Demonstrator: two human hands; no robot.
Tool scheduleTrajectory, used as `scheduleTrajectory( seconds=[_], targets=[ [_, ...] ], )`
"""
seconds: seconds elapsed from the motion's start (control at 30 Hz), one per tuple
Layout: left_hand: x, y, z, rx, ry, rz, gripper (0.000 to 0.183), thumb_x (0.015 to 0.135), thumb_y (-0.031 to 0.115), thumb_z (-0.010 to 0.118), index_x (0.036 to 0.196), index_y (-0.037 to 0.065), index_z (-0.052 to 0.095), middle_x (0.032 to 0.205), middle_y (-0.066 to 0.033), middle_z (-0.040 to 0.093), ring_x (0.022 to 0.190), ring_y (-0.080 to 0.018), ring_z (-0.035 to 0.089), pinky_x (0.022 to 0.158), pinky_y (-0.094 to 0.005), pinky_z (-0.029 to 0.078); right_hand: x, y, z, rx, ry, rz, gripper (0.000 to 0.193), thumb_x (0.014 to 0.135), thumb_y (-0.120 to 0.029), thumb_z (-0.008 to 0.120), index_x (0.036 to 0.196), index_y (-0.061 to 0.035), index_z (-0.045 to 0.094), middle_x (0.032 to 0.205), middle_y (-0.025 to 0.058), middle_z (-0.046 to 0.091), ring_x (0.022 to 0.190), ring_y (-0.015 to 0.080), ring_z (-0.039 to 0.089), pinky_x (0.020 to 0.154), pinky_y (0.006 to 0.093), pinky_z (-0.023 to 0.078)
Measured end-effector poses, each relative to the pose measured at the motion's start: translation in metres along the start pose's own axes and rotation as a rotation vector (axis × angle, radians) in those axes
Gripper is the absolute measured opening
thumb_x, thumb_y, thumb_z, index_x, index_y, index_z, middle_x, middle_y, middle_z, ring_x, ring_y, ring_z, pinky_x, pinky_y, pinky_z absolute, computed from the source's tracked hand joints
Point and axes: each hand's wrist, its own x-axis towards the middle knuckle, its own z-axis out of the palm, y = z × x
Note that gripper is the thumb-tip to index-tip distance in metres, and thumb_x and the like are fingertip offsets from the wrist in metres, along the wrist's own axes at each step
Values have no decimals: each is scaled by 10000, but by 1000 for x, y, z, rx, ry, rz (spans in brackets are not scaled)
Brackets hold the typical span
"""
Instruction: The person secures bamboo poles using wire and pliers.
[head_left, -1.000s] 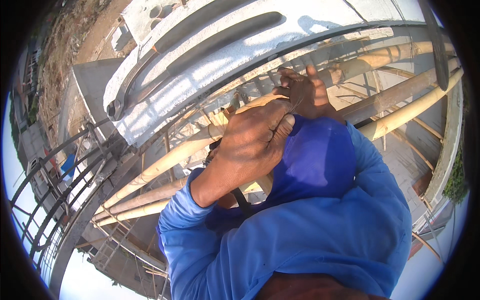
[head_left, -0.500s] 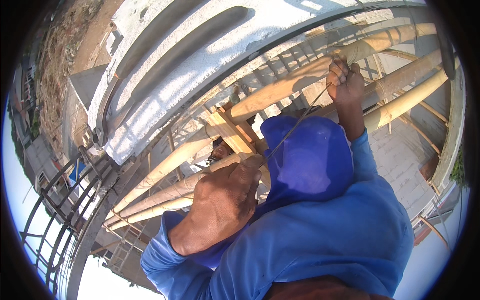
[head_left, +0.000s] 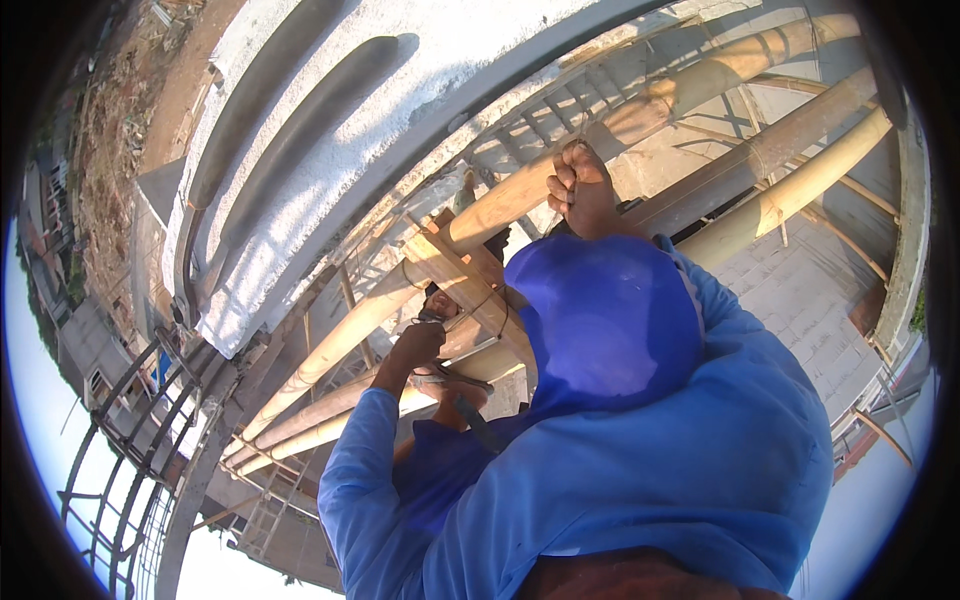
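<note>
My right hand is a closed fist beside a thick bamboo pole. Whatever its fingers hold is hidden. Lower left, my left hand is also closed, next to a sandalled foot; I cannot make out what it grips. Between the hands, a squared wooden beam lies across the bamboo, with a thin dark wire around it. Rounded purple-blue cloth, seemingly over my bent knee, stands between my blue-sleeved arms and hides part of the poles.
More bamboo poles run from lower left to upper right, with a drop beneath them. A rough white concrete slab with curved dark bars lies beyond. Steel rebar sticks out at left. A block wall shows at right.
My left hand has moved away and up-left from the knee; my right hand has moved left and down along the bamboo. The wire stretched between them is no longer visible there.
</note>
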Motion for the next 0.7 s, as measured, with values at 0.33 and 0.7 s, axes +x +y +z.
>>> scheduleTrajectory(
  seconds=[0.33, 0.7],
  targets=[
    [108, 73, -168, -906, 788, -179, 489, 934, 447, 464, 1155, 20, 556, 841, -115, 655, 764, -159, 634, 648, -293, 500, -12, 47, -26, -267, -194, 153, 218, 941, -216, 394, 740, -133, 405, 607, -35, 337, 487, 65, 287, 443, 222, 254],
    [166, 106, -231, -1005, 900, -320, 230, 895, 225, 505, 989, 52, 624, 717, -85, 652, 689, -153, 646, 655, -300, 490, -27, 21, -8, -454, -87, 151, 198, 941, -201, 415, 786, -87, 460, 627, -2, 400, 514, 101, 369, 463, 236, 297]
  ],
)
